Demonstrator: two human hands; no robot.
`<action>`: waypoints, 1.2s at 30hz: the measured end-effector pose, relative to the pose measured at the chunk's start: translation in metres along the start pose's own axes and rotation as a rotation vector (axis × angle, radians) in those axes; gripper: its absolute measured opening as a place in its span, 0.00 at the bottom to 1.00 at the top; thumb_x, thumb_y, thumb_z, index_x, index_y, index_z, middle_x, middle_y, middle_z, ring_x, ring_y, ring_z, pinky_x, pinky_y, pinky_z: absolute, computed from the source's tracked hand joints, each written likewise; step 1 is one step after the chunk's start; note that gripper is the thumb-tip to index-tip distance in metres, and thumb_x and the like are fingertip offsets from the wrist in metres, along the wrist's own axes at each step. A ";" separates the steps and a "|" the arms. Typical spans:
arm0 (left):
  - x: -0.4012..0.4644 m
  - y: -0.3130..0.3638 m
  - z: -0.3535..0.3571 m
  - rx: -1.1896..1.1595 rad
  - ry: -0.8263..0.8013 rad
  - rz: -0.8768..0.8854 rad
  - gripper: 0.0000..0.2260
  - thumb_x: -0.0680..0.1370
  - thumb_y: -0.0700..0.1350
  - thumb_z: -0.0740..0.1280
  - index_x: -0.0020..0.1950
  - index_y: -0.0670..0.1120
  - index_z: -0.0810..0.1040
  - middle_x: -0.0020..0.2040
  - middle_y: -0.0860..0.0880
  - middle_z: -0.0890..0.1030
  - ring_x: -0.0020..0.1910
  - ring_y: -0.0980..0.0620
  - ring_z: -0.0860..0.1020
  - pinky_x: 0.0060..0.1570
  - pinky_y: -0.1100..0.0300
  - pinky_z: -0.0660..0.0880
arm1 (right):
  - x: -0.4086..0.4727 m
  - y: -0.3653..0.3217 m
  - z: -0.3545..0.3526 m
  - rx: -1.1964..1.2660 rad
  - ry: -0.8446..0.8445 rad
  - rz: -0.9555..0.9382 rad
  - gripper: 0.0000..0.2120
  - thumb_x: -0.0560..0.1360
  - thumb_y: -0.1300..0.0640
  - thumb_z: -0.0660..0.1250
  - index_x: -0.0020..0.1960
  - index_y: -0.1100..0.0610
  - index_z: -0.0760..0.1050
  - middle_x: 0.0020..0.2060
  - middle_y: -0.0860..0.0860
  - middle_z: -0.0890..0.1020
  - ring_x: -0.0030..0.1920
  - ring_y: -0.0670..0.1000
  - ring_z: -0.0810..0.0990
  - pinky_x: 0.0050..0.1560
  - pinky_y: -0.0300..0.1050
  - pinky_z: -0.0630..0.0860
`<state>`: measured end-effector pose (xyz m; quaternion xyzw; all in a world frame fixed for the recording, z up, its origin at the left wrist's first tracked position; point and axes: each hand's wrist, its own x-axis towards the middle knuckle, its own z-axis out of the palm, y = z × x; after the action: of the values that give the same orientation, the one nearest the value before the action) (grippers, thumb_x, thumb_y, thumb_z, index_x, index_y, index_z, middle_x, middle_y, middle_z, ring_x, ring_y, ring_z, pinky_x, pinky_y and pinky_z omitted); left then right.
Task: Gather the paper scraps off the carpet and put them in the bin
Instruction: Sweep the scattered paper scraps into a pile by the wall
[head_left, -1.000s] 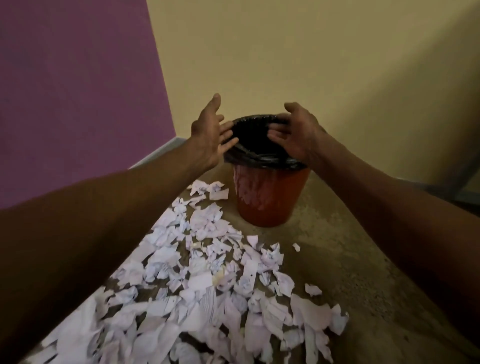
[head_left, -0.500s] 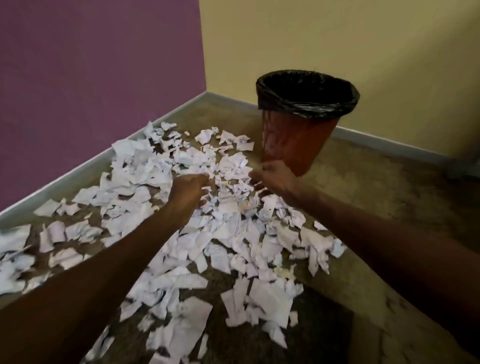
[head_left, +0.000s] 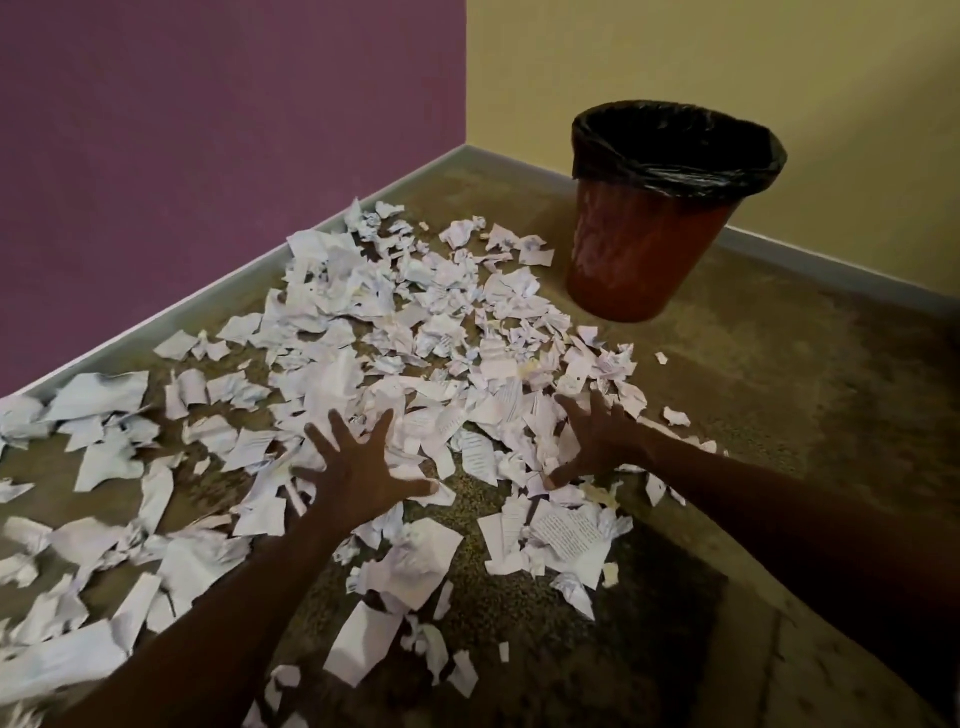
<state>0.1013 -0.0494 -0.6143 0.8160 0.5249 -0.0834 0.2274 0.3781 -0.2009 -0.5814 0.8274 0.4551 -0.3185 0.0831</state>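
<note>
Torn white paper scraps (head_left: 395, 343) lie scattered in a wide pile across the brown carpet (head_left: 779, 415). My left hand (head_left: 358, 467) is spread wide, fingers straight, over the near middle of the pile. To its right, my right hand (head_left: 597, 441) is spread the same way, its fingers down on the scraps at the pile's right side. Neither hand holds any paper. The red bin (head_left: 644, 249) with a black liner stands upright at the back right, just beyond the pile.
A purple wall (head_left: 208, 130) with a pale skirting board runs along the left, close behind the scraps. A yellow wall (head_left: 727, 52) stands behind the bin. Bare carpet stretches to the right of the pile and in front of the bin.
Both hands have come down from the bin's rim to the pile. Half a second ago they were curled over scraps nearer the bin; now they are spread flat, closer to me.
</note>
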 end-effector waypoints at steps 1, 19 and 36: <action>0.001 -0.004 0.003 0.015 -0.043 0.002 0.60 0.53 0.79 0.67 0.77 0.65 0.40 0.77 0.40 0.31 0.74 0.31 0.32 0.63 0.21 0.46 | 0.001 0.000 0.006 0.043 -0.010 0.002 0.66 0.56 0.29 0.75 0.76 0.42 0.32 0.75 0.62 0.33 0.75 0.70 0.39 0.73 0.69 0.49; 0.023 -0.021 0.020 0.193 0.262 0.326 0.19 0.74 0.49 0.72 0.65 0.49 0.75 0.62 0.39 0.74 0.55 0.36 0.76 0.50 0.47 0.77 | 0.031 -0.043 0.067 -0.013 0.460 -0.159 0.27 0.72 0.38 0.66 0.68 0.44 0.65 0.67 0.59 0.60 0.62 0.65 0.67 0.54 0.58 0.74; -0.001 0.021 -0.081 -0.265 0.306 0.202 0.26 0.72 0.46 0.76 0.67 0.40 0.76 0.64 0.39 0.79 0.61 0.41 0.77 0.59 0.53 0.71 | 0.009 -0.031 0.005 0.449 0.542 -0.186 0.15 0.68 0.53 0.76 0.51 0.58 0.80 0.50 0.54 0.78 0.49 0.52 0.74 0.43 0.43 0.68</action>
<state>0.1116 -0.0205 -0.5368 0.8304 0.4755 0.1344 0.2575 0.3549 -0.1789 -0.5861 0.8344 0.4528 -0.1856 -0.2536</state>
